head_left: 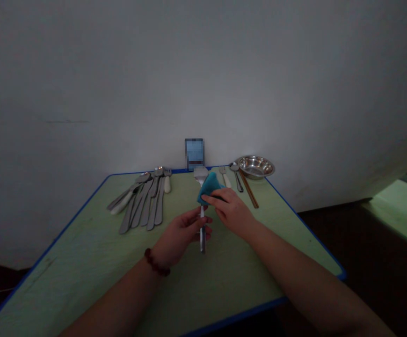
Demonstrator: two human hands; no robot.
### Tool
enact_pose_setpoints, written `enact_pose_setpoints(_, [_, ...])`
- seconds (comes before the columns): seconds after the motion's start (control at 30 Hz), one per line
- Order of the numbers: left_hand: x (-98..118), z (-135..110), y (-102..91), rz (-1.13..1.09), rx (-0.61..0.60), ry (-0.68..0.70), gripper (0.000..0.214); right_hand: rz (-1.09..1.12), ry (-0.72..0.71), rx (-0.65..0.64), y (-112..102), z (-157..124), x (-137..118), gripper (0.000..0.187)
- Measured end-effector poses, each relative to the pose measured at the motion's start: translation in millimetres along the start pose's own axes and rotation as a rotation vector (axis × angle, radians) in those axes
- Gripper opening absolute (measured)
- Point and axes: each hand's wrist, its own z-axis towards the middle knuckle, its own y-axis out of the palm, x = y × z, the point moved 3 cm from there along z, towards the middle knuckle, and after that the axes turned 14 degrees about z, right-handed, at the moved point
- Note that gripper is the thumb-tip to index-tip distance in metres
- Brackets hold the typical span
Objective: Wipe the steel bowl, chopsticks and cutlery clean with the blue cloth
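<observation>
My left hand [182,234], with a dark red bead bracelet at the wrist, is closed round the handle of a metal fork [202,234] held above the middle of the table. The fork's head [199,174] points away from me. My right hand [229,210] pinches a teal cloth [208,186] that is wrapped about the fork's neck, just below the tines.
A green table with a blue rim [84,201] stands against a grey wall. A row of several metal utensils [143,199] lies at its far left. At the far right are a steel bowl [256,166], a spoon [236,175], a white-handled fork [225,177] and wooden chopsticks [249,189]. A small blurred card [194,154] leans on the wall.
</observation>
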Motion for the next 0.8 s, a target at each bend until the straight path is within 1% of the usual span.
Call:
enact_pose_setpoints(0.2, [-0.5,2.2,-4.0,-0.009,0.04,0.018,0.026,0.006,-0.052,-0.051,3.9,0.8,-3.1,0.032])
enact_pose_setpoints(0.4, [1.1,2.8,-5.8,-0.016,0.087,0.005,0.03,0.014,-0.11,-0.083,6.9,-0.2,-4.7,0.029])
enact_pose_setpoints(0.5, [1.1,2.6,-5.9,0.003,0.086,-0.001,0.03,0.002,-0.088,-0.091,8.5,-0.8,-3.0,0.03])
enact_pose_setpoints(0.67, [-0.7,1.5,-3.6,0.049,0.068,-0.016,0.029,-0.031,-0.01,-0.08,8.5,-0.9,1.1,0.034])
enact_pose_setpoints(0.8, [-2.2,1.0,-0.8,0.079,0.033,-0.028,0.038,-0.059,0.04,-0.042,6.2,-0.4,3.1,0.038])
